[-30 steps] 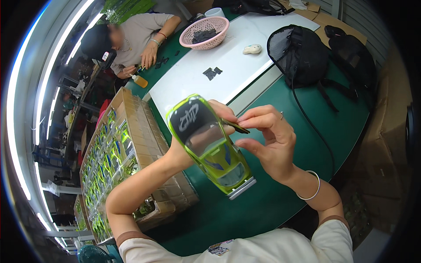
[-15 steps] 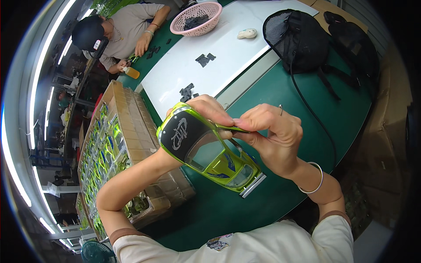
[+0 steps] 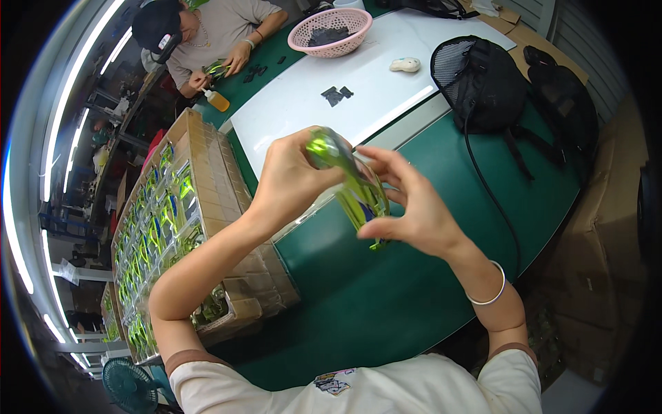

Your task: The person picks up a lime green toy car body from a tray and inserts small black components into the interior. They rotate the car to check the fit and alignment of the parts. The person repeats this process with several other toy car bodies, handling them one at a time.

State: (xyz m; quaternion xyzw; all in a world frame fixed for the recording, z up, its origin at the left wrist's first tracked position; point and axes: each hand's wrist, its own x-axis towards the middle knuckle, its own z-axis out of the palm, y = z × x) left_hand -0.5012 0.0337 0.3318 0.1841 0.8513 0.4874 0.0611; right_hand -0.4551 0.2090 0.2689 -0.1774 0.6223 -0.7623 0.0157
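Note:
A shiny lime-green toy car body (image 3: 355, 196) with blue marks is up in front of me above the table, tilted on its side and blurred by motion. My left hand (image 3: 300, 165) is closed round its upper end, thumb on the near side. On the right, my right hand (image 3: 414, 207) spans the other end, thumb near the lower edge and fingers curled along the far side. Part of the body is hidden behind my fingers.
A carton (image 3: 221, 186) of similar green parts stands at left. Black pieces (image 3: 336, 95) and a pale lump (image 3: 405, 65) lie on the white board (image 3: 289, 103). Beyond are a pink basket (image 3: 352, 45), a black mesh bag (image 3: 483, 83) and a co-worker (image 3: 227, 34) beside an amber bottle (image 3: 218, 101).
The toy car body has turned from showing its dark-panelled top to a narrow side view. My right hand has gone from pinching at its edge to spanning its end. The view has shifted slightly.

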